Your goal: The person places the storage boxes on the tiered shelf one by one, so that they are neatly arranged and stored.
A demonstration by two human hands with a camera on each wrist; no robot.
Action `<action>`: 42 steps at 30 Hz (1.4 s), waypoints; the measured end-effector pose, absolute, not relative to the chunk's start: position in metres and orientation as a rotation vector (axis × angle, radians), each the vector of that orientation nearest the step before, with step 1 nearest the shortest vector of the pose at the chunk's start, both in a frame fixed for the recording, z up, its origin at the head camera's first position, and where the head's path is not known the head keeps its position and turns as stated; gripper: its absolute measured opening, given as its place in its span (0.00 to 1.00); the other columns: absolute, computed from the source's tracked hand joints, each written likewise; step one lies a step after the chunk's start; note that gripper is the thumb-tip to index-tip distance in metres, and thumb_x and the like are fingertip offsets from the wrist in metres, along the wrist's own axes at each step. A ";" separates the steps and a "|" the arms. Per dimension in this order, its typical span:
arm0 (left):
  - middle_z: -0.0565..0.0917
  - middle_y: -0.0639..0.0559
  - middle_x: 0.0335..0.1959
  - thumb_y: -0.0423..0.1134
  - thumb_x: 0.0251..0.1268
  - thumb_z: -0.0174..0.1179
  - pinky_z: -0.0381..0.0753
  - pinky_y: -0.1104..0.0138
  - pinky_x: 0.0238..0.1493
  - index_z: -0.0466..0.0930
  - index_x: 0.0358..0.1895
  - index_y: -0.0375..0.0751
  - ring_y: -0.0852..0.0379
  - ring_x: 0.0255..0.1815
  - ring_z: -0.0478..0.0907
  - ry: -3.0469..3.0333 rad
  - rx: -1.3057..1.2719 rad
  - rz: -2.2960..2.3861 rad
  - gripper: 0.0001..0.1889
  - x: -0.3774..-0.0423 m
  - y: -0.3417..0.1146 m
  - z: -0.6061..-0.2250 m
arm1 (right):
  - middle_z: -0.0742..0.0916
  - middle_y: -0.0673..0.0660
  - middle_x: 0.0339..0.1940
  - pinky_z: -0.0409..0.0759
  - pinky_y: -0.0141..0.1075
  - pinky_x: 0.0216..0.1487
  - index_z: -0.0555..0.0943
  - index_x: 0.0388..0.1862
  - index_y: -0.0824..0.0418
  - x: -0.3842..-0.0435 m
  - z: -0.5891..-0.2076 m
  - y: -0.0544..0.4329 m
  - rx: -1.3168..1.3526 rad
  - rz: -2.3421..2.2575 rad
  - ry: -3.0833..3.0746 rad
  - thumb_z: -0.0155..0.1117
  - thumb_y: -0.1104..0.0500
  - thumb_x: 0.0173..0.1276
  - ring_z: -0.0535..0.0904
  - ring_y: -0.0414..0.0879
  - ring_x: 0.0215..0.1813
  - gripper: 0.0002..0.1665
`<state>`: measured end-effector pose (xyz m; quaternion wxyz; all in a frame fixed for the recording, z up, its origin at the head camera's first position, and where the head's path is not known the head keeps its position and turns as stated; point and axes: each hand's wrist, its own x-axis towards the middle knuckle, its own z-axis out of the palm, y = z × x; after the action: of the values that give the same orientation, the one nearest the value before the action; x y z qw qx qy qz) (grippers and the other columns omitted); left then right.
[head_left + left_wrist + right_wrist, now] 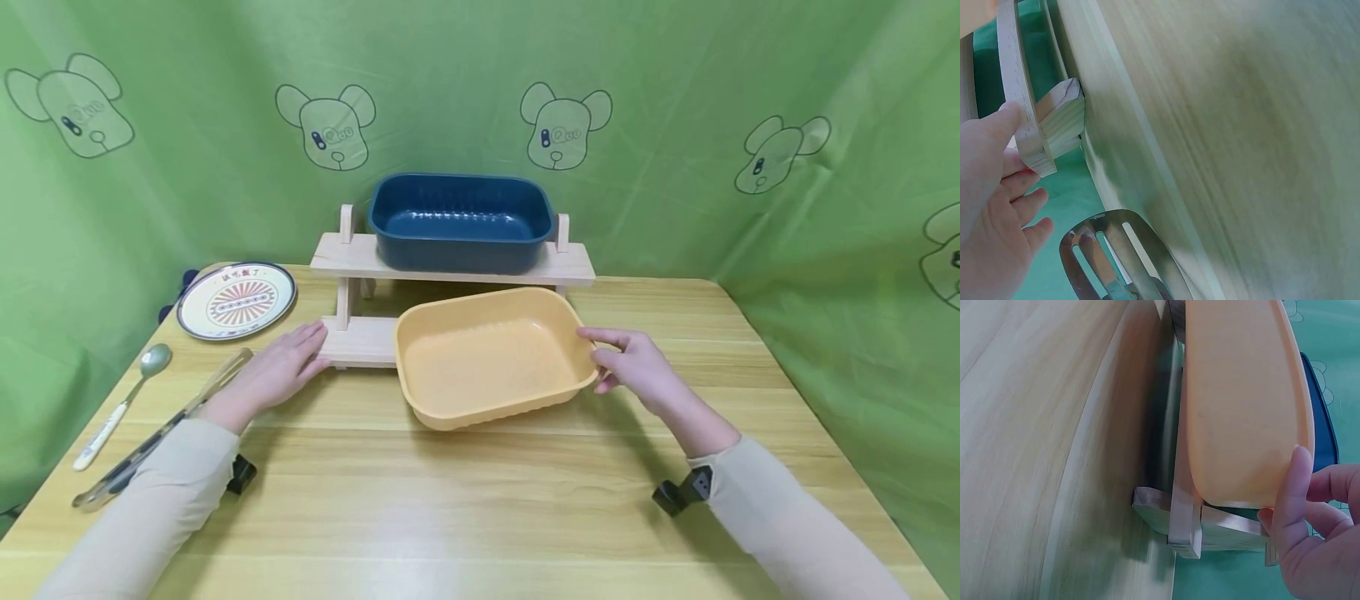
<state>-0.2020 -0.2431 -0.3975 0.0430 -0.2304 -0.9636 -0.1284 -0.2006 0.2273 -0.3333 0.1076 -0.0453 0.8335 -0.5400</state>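
My right hand (pixel 630 362) pinches the right end of a yellow rectangular plastic basin (pixel 491 367), thumb and fingers at its rim. The basin is tilted over the lower board of a two-tier wooden rack (pixel 360 337) and hides most of that board. In the right wrist view the basin (pixel 1247 406) stands at the rack, with the hand (pixel 1310 531) on its corner. At the lower board's left end, my left hand (pixel 277 367) grips the wood; the left wrist view shows the thumb and fingers about the board's end (pixel 1032 144). A dark blue basin (pixel 461 225) rests on the upper board.
Left on the wooden table (pixel 480 500) lie a patterned plate (pixel 236 302), a spoon with a white handle (pixel 123 404) and a slotted metal turner (pixel 161 433), partly under the left arm. A green curtain (pixel 457 50) hangs behind the table and along both sides.
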 end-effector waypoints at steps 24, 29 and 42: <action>0.59 0.30 0.66 0.42 0.70 0.50 0.51 0.47 0.66 0.58 0.64 0.23 0.34 0.66 0.55 -2.961 -0.693 -0.391 0.29 -0.202 -0.243 -0.396 | 0.69 0.70 0.50 0.83 0.35 0.26 0.58 0.66 0.73 -0.199 -0.336 0.219 -0.181 -1.780 2.284 0.48 0.74 0.61 0.78 0.43 0.21 0.32; 0.59 0.30 0.66 0.43 0.70 0.49 0.51 0.47 0.66 0.58 0.64 0.23 0.34 0.66 0.54 -2.958 -0.697 -0.391 0.29 -0.201 -0.243 -0.396 | 0.70 0.65 0.42 0.83 0.36 0.26 0.58 0.65 0.71 -0.199 -0.338 0.218 -0.169 -1.807 2.255 0.48 0.74 0.62 0.79 0.44 0.21 0.31; 0.59 0.30 0.65 0.43 0.69 0.50 0.52 0.47 0.66 0.58 0.64 0.23 0.34 0.65 0.55 -2.941 -0.704 -0.400 0.29 -0.202 -0.243 -0.397 | 0.79 0.62 0.33 0.83 0.36 0.30 0.59 0.60 0.73 -0.199 -0.343 0.216 -0.157 -1.933 2.038 0.47 0.73 0.64 0.80 0.44 0.23 0.25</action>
<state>-0.2025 -0.2426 -0.3967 0.0458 -0.2305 -0.9631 -0.1309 -0.1986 0.2162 -0.3435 0.1635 -0.0552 0.7146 -0.6779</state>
